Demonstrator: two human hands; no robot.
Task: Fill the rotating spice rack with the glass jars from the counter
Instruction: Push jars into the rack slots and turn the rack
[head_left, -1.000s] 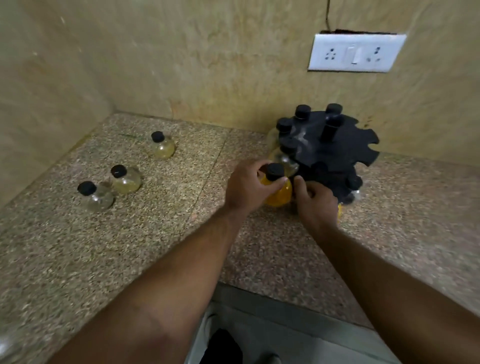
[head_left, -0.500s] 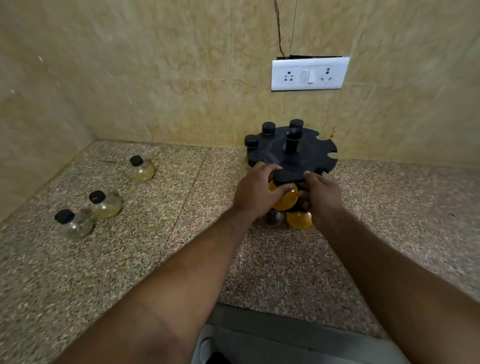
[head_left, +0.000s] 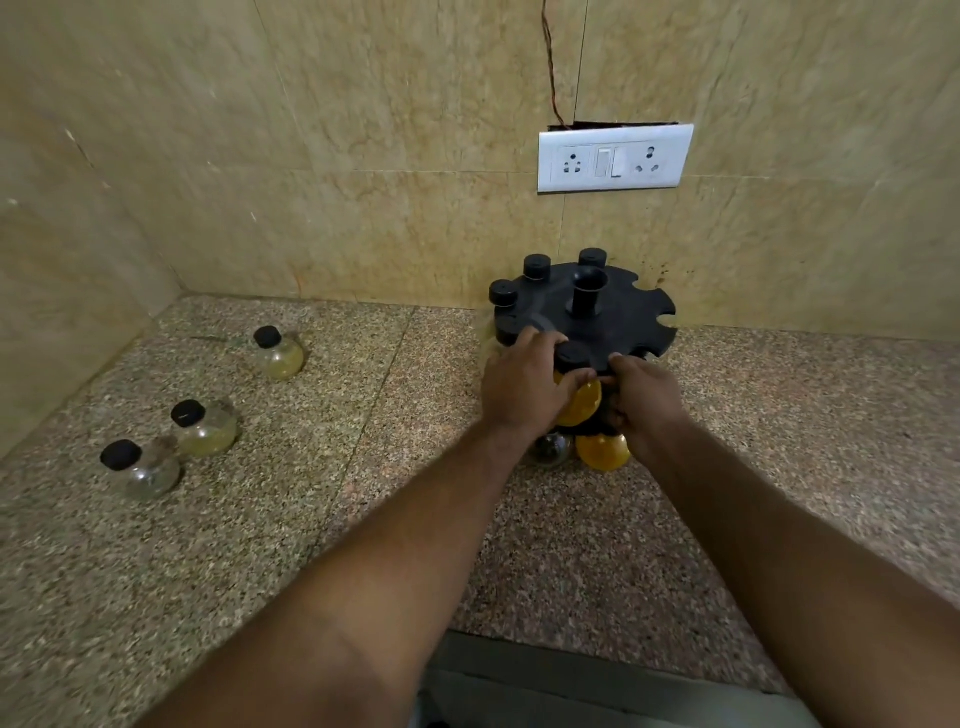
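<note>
My left hand (head_left: 524, 384) holds a yellow jar (head_left: 579, 400) at a front slot of the spice rack (head_left: 587, 312) by the counter's back edge; my right hand (head_left: 641, 400) steadies the rack. Several slots are filled; three jars (head_left: 200, 428) wait near the left edge.

Black rack (head_left: 618, 306), speckled counter (head_left: 311, 519).

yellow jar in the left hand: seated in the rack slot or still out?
In. The yellow jar hangs under the rack top with its cap above the slot; left hand grips it.
</note>
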